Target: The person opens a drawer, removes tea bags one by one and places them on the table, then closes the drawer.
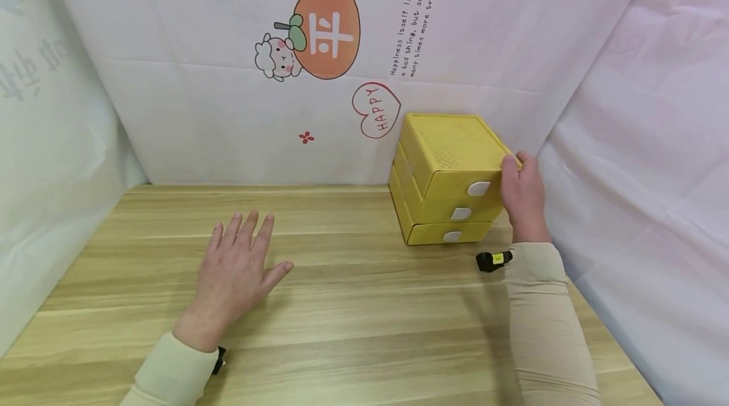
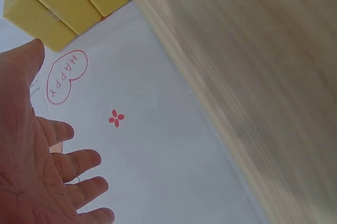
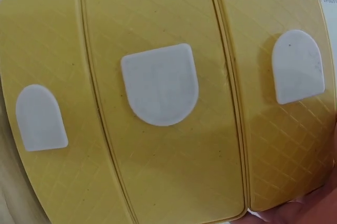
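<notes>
A yellow box with three small drawers [image 1: 455,140] stands against the back cloth, and each drawer front carries a white rounded tab [image 1: 479,188]. My right hand [image 1: 524,194] holds its upper right edge, thumb near the front corner and fingers along the right side. The right wrist view shows the yellow drawer fronts [image 3: 163,171] close up, with part of that hand [image 3: 310,203] at the lower right. My left hand [image 1: 233,273] is over the table at the left, fingers straight and spread, holding nothing. Its palm faces the left wrist camera.
The wooden table [image 1: 342,317] meets a white printed cloth [image 1: 228,128] at the back. More cloth hangs at the left [image 1: 57,140] and right [image 1: 655,172]. A black wrist camera [image 1: 493,260] sits by the right sleeve.
</notes>
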Motion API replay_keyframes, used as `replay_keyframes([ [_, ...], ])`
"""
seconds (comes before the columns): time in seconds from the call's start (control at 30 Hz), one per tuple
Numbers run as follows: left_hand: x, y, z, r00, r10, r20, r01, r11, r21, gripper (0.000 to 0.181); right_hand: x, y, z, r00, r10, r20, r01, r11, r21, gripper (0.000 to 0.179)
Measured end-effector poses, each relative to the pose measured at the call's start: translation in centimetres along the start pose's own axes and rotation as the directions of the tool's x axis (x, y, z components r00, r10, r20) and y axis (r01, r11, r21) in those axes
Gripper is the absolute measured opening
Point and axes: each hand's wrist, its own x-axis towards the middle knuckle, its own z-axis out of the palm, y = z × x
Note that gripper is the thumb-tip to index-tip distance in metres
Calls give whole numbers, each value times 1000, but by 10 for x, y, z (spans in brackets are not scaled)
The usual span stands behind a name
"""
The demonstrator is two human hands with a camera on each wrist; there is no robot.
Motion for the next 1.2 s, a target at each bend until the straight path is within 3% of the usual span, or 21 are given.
replay_keyframes([
  [0.4,1,2,1,1000,-1,21,1,1000,-1,90,-1,-1,-6,989,147,29,-149,982,113,64],
  [0.87,0,4,2,1000,16,-3,-16,1000,-7,87,-7,-4,-6,989,137,49,-143,978,152,54],
  [1.2,0,5,3,1000,15,-2,-15,1000,-8,88,-9,-5,-5,992,110,61,-117,985,128,34],
])
